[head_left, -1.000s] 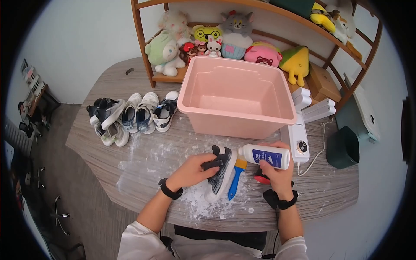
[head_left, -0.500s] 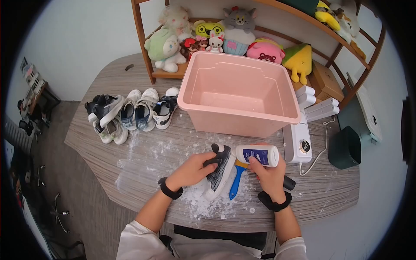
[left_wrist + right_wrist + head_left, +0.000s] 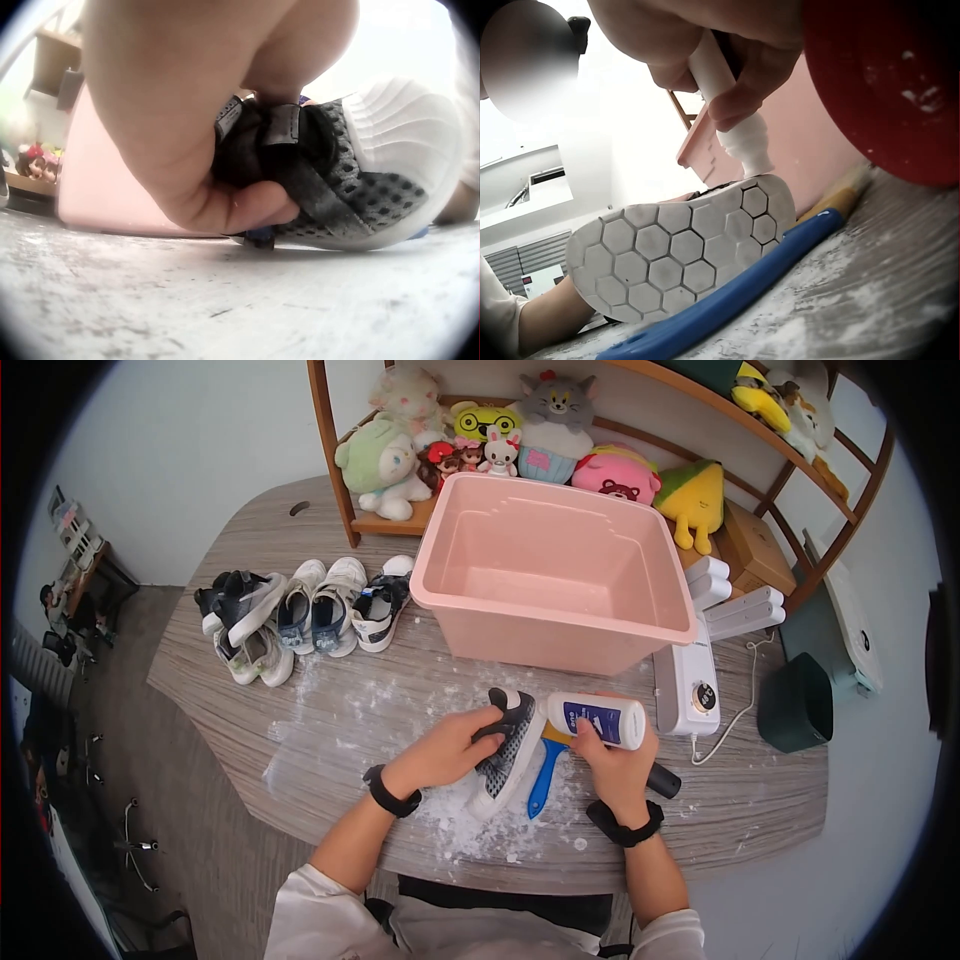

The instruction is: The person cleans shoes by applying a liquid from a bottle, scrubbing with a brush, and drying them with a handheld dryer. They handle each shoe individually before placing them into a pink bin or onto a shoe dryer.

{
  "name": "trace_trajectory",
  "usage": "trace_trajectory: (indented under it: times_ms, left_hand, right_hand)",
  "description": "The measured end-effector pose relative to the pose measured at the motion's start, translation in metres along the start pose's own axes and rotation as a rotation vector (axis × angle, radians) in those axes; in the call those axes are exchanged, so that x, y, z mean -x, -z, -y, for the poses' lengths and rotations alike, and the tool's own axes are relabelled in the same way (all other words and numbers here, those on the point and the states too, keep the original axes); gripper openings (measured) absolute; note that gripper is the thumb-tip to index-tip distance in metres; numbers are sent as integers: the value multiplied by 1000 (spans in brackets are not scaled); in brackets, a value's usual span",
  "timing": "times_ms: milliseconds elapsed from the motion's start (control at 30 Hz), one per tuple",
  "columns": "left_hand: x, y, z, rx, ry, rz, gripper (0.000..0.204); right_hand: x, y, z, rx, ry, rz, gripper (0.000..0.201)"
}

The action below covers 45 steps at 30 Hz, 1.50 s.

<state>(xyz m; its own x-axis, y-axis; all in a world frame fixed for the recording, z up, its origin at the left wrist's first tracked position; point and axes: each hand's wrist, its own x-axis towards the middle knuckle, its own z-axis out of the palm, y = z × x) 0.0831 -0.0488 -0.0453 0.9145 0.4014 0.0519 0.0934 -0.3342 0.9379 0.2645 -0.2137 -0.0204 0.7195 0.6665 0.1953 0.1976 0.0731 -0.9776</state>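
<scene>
A small grey mesh shoe (image 3: 507,760) with a white sole is tipped on its side on the powdery table. My left hand (image 3: 446,748) grips it by its dark upper, thumb and fingers around the strap (image 3: 322,199). My right hand (image 3: 618,765) holds a white squeeze bottle (image 3: 630,722) with a blue label, tilted sideways. In the right wrist view, the bottle's nozzle (image 3: 754,154) is right at the edge of the hexagon-patterned sole (image 3: 682,251). A blue-handled brush (image 3: 543,780) lies beside the sole, its bristles partly hidden under the bottle.
Behind my hands stands a pink tub (image 3: 560,630). Several shoes (image 3: 338,610) are grouped at the left. A white device (image 3: 688,685) with a dial stands right, near a dark bin (image 3: 795,700). A black cylinder (image 3: 663,780) lies by my right hand. Plush toys (image 3: 555,435) fill the shelf.
My right hand has brought the bottle left until its nozzle is at the shoe's sole, with little movement in the last half second. My left hand keeps its grip on the shoe.
</scene>
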Motion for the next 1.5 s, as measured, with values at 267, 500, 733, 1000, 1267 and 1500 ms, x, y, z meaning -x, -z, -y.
trace_trajectory:
  times_ms: [267,500,733,1000,1267,1500]
  left_hand:
    - [0,2,-1,-20,-34,-7,17]
    - [-1,0,-2,-1,-16,-7,18]
    - [0,1,-5,-14,-31,-22,17]
    - [0,2,-5,-29,-19,-17,18]
    - [-1,1,-2,-34,-15,-15,19]
    - [-1,3,-4,-41,-26,-10,19]
  right_hand:
    - [7,13,6,55,27,131,36]
    - [3,12,5,163,252,121,36]
    - [4,18,-1,113,231,192,38]
    - [7,21,1,128,265,248,38]
    - [8,20,4,135,271,223,41]
    - [7,23,3,145,270,284,43]
